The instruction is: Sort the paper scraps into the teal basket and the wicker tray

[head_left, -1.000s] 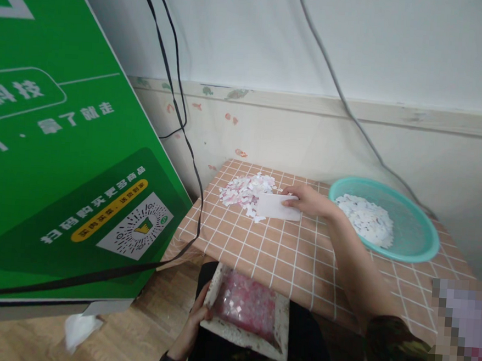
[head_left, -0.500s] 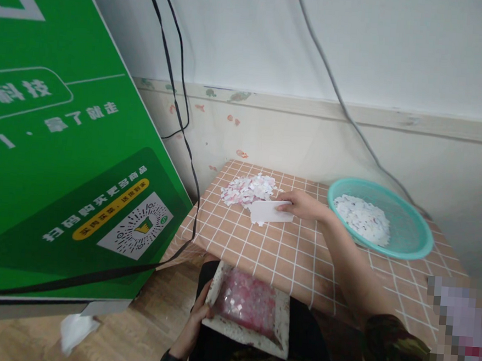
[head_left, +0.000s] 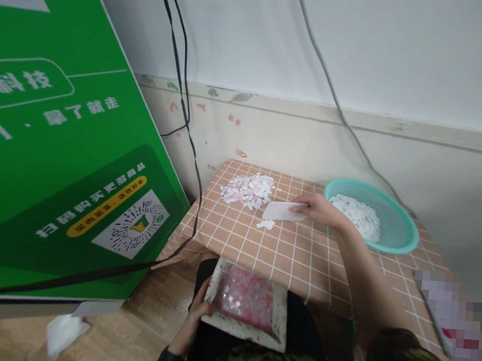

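Over the table, my right hand (head_left: 316,209) pinches the edge of a flat white card (head_left: 283,211). A few small white paper pieces (head_left: 266,224) lie on the tablecloth just below the card. To its left is a heap of white and pinkish paper pieces (head_left: 246,189). My left hand (head_left: 199,311) grips the left side of a speckled off-white frame (head_left: 242,328) resting on my lap. Inside the frame is a pink, shiny surface (head_left: 245,299) with small pale squares on it; what it is made of I cannot tell.
A turquoise plastic basket (head_left: 400,227) with white paper pieces (head_left: 358,213) stands at the right on the checked tablecloth (head_left: 301,256). A large green printed panel (head_left: 76,119) fills the left. Black cables (head_left: 182,77) hang before the wall. A white bag (head_left: 65,333) lies on the floor.
My right hand and the card have moved right, away from the heap. The small paper pieces beneath the card now show more fully. My left hand keeps its hold on the frame.
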`<state>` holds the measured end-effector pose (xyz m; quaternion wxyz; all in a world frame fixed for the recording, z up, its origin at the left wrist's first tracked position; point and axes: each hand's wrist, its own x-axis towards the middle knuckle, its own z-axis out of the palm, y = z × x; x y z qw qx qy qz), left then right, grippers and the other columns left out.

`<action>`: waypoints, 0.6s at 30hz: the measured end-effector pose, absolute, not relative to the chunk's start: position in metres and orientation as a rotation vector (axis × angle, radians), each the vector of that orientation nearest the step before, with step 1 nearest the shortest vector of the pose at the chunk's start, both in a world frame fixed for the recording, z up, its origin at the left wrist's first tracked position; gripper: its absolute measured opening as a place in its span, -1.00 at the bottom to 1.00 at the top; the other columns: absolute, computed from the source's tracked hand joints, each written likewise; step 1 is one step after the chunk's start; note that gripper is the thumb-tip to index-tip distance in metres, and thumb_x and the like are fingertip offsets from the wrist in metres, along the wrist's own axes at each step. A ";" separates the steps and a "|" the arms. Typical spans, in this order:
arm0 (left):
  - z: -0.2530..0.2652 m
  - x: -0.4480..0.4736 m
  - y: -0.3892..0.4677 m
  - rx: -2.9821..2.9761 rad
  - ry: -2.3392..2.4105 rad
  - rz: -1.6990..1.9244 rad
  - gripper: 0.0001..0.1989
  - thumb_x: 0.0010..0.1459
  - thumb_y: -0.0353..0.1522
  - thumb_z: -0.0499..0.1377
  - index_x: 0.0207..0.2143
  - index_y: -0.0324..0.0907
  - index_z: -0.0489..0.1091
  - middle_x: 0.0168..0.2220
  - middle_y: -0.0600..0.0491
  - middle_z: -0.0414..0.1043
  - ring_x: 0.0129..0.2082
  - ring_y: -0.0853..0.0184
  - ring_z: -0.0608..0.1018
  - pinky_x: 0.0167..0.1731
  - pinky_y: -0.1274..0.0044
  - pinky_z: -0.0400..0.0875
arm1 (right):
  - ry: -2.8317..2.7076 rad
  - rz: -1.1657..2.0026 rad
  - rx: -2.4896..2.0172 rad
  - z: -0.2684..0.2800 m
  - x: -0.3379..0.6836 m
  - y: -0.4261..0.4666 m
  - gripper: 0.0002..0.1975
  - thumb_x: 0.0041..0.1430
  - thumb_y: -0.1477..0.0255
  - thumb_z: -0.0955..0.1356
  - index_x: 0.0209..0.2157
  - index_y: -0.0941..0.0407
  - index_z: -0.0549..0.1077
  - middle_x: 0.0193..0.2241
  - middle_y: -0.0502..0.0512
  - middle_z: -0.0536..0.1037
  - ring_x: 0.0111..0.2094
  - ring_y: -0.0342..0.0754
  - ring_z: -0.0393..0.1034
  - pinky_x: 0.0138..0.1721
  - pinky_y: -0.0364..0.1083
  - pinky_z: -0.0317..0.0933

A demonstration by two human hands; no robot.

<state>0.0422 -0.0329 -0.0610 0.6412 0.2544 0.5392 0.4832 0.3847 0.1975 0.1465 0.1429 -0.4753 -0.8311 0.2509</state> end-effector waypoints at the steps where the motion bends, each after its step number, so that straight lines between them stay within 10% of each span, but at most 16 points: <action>1: -0.063 0.042 -0.033 0.579 1.215 1.102 -0.22 -0.25 -0.45 0.05 0.15 -0.17 0.17 0.05 -0.01 0.37 0.04 -0.01 0.32 -0.01 0.26 0.15 | -2.368 0.677 -1.401 0.147 0.385 0.194 -0.74 0.11 0.29 0.28 -0.29 0.13 0.52 -0.43 0.07 0.55 -0.41 -0.06 0.38 -0.39 -0.11 0.21; 18: -0.062 0.041 -0.031 0.625 1.191 1.115 -0.23 -0.28 -0.43 0.08 0.12 -0.15 0.22 0.03 -0.02 0.38 0.11 -0.07 0.24 0.06 0.22 0.08 | -2.214 0.536 -1.430 0.133 0.408 0.134 -0.77 0.13 0.39 0.27 -0.25 0.02 0.55 -0.33 0.00 0.60 -0.32 -0.02 0.48 -0.30 -0.10 0.31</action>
